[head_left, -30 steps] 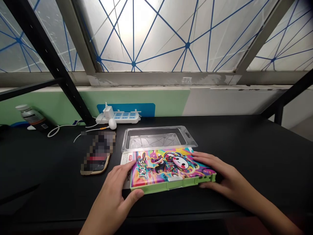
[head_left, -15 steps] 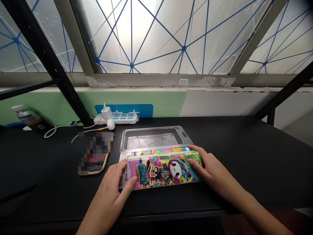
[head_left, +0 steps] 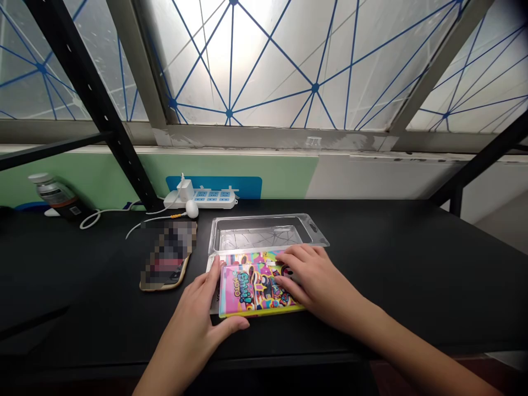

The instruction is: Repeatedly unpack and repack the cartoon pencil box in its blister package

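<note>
A brightly printed pencil box [head_left: 251, 291] with a lime-green edge lies flat on a printed card [head_left: 247, 257], just in front of a transparent plastic blister tray [head_left: 264, 234]. My left hand [head_left: 196, 319] grips the box's left side, with the thumb along its front edge. My right hand [head_left: 313, 280] lies over the box's right part, fingers spread on top and hiding that end. The tray's hollow holds nothing visible.
A phone in a tan case [head_left: 167, 256], its screen pixelated, lies left of the card on the black table [head_left: 70, 275]. Behind stand a white power strip [head_left: 202, 199] with a plugged-in charger, a white cable and a lying bottle [head_left: 55, 192].
The box has turned over, showing a different printed face, and has swung and shifted left. My right hand has moved from its side onto its top.
</note>
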Demonstrator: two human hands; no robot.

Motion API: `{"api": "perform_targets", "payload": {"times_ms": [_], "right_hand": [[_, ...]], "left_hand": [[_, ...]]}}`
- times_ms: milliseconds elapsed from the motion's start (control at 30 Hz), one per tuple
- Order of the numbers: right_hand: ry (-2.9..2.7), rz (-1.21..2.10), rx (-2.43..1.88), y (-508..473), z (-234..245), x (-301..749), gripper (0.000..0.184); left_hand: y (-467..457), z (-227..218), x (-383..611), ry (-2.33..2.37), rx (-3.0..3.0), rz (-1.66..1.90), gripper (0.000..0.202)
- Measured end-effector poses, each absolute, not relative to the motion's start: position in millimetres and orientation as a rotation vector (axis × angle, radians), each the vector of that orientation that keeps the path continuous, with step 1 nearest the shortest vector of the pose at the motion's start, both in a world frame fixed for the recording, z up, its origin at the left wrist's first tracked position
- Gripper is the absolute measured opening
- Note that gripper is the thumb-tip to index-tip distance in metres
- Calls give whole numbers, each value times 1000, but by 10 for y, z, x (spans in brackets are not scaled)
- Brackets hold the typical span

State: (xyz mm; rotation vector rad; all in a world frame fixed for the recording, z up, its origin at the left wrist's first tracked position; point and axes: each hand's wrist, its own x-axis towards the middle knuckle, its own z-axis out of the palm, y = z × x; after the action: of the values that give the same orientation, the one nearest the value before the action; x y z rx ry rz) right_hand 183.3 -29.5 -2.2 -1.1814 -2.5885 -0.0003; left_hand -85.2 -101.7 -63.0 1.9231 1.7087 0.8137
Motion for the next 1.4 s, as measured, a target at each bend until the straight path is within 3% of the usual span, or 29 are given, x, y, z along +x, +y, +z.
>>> {"api": "perform_targets", "payload": {"times_ms": [400,667,867,933,1033,1200,1267,1400], "right_hand": [[-2500,2,-1142,-190,-181,1658,20],[-2267,-273,-937,-229,-141,1683,16],[-2269,-392,-637,-615,42,1903,6],[-2380,-335,-558,-743,110,2036,12],[-2584,-165,-513,-827,148,2296,44],[-2657,243,-894,-674,-38,2741,88],[-2597,386,-1073,-595,-155,2849,93],[-2488,568,-1179,-522,-360,2934,80]], "left_hand": [[-995,-582,-844,1710,1975,770,87],[-997,-493,-853,1608,1975,842,60],[-1061,-523,-978,1564,1722,910,72],[-1058,-501,-968,1591,1692,897,67],[-1030,-446,-917,1639,1686,871,64],[-993,-414,-881,1648,1718,931,60],[-993,-421,-885,1655,1730,949,54],[-1007,-433,-876,1679,1756,935,50]]}}
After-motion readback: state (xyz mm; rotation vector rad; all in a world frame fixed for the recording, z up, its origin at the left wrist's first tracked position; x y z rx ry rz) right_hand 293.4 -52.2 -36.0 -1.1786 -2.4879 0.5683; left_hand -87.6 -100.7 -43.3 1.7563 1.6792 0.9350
